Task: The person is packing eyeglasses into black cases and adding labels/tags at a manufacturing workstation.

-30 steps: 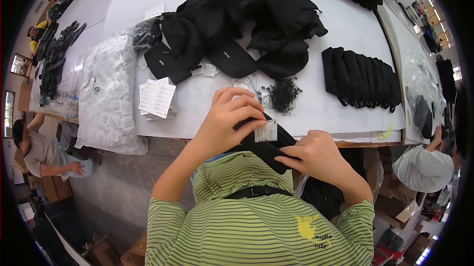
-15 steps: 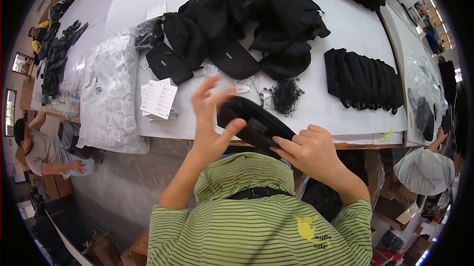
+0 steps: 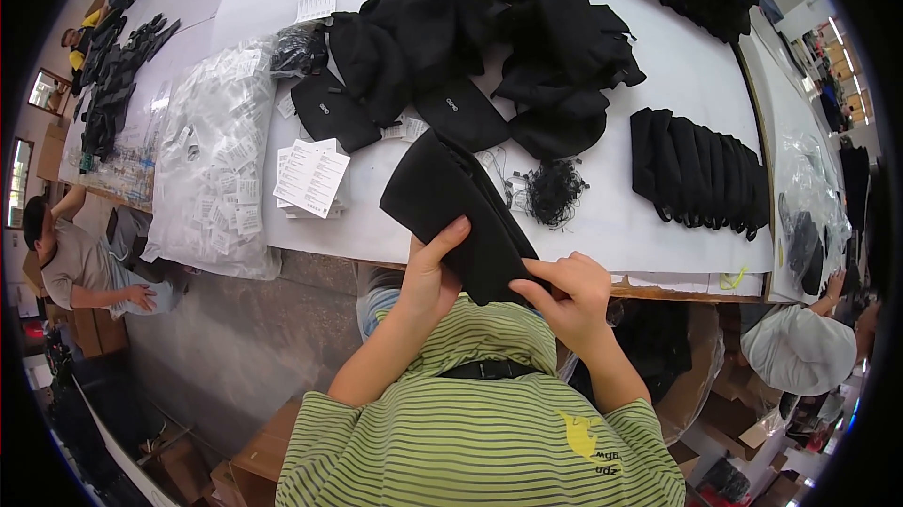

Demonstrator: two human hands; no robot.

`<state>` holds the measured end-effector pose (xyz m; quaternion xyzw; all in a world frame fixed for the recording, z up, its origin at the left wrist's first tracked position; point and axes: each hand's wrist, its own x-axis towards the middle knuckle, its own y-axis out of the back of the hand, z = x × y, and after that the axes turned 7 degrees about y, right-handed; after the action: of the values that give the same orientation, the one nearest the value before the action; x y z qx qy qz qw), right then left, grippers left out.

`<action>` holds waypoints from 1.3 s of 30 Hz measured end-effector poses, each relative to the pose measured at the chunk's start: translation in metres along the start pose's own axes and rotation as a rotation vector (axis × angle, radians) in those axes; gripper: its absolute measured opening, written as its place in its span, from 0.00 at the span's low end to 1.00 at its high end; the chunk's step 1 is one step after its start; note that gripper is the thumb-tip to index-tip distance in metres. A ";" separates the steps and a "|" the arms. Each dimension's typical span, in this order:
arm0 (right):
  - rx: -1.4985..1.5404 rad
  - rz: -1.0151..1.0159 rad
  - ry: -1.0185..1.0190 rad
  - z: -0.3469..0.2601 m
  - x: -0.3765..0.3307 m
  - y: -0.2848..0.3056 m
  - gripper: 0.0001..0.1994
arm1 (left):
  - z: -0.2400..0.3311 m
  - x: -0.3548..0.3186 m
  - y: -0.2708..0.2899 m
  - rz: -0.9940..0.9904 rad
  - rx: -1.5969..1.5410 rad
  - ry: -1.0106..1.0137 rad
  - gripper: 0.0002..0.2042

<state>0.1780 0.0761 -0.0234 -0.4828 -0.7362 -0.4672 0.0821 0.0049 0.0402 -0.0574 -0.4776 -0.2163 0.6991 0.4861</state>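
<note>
A black fabric pouch (image 3: 442,192) is held up at the table's near edge, its long opening slanting toward the right. My left hand (image 3: 435,272) is closed on its left side, thumb on the cloth and fingers hidden behind. With thumb and forefinger, my right hand (image 3: 569,291) pinches its lower right edge. Beyond it lies a loose heap of similar black pouches (image 3: 414,46). A tangle of thin black cords (image 3: 557,192) rests to the right of the held pouch, and a stack of white printed cards (image 3: 310,178) to its left.
A clear plastic bag of white labels (image 3: 212,159) lies at the table's left. On the right, folded black pouches (image 3: 698,168) stand in an overlapping row on the white tabletop (image 3: 602,234). One person (image 3: 85,253) is at far left, another (image 3: 800,347) at far right.
My left hand, raised and spread half a second ago, has come down and closed on the pouch. The pouch has turned, showing its flat outer side. My right hand still grips its edge.
</note>
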 end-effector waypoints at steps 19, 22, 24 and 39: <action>0.349 0.218 -0.323 0.013 0.023 0.011 0.15 | -0.005 -0.008 -0.012 -0.213 0.332 0.220 0.21; 0.479 0.259 -0.342 0.012 0.019 0.014 0.14 | -0.008 -0.005 -0.010 -0.155 0.311 0.219 0.20; 0.641 0.211 -0.424 0.005 0.019 0.014 0.15 | -0.008 -0.003 -0.008 -0.084 0.261 0.205 0.19; -0.031 -0.147 -0.155 0.000 -0.005 0.005 0.12 | -0.002 0.020 0.009 0.113 -0.052 -0.025 0.14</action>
<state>0.1842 0.0734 -0.0233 -0.4634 -0.7663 -0.4447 -0.0170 0.0009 0.0542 -0.0743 -0.4927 -0.2132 0.7256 0.4305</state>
